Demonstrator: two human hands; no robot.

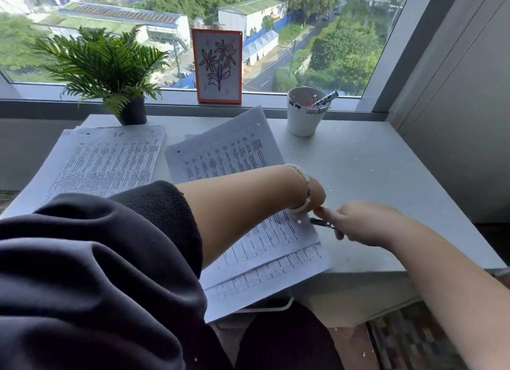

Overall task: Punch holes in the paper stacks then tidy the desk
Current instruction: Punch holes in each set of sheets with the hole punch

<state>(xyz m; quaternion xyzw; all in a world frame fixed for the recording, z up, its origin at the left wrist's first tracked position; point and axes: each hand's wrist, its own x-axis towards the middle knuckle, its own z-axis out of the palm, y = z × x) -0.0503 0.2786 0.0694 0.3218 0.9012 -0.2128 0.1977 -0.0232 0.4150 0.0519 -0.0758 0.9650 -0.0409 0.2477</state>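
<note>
The punching looks well under way rather than finished. Two paper stacks already show holes near their top edges: the left stack [110, 159], lying flat near the potted fern [110, 74], and the middle stack [220, 148], skewed behind the person's forearm. Small white paper dots are scattered over the counter [386, 176], so tidying has not begun, I'd judge.

The near stack [270, 259] is the one in hand. It lies at the front of the counter, its lower corner hanging over the edge, sheets slightly fanned and out of line. The left hand [314, 195] reaches across and bears down at the stack's right edge; its fingers are hidden behind the wrist, so I cannot tell how they lie. The right hand [367, 223] is curled round a small dark punch [321, 222], set against that same edge.

A white cup [303, 115] of pens and a framed flower drawing [218, 65] stand at the back.
</note>
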